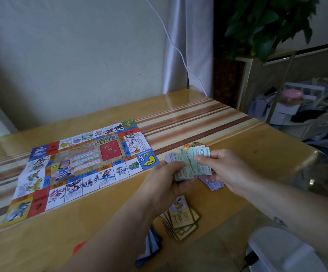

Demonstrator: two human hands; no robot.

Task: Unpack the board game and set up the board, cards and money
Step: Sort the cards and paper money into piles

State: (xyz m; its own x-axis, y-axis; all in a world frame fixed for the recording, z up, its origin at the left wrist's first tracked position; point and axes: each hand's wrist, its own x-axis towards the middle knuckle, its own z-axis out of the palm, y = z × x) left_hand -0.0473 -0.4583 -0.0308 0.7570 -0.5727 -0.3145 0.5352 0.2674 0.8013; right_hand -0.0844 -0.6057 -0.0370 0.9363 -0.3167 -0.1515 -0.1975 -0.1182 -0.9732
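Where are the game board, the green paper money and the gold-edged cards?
game board (76, 165): head view, on its central picture panel.
green paper money (190, 165): head view, middle of the fanned, held notes.
gold-edged cards (179, 215): head view, face of the top card.

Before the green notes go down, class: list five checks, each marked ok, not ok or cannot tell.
1. Board lies unfolded, flat on the table: ok.
2. Left hand and right hand both grip the green notes: ok.
3. Purple notes lie on the table, below the right hand: ok.
4. Gold cards squared up: not ok, fanned.
5. Green notes sorted by value: cannot tell.
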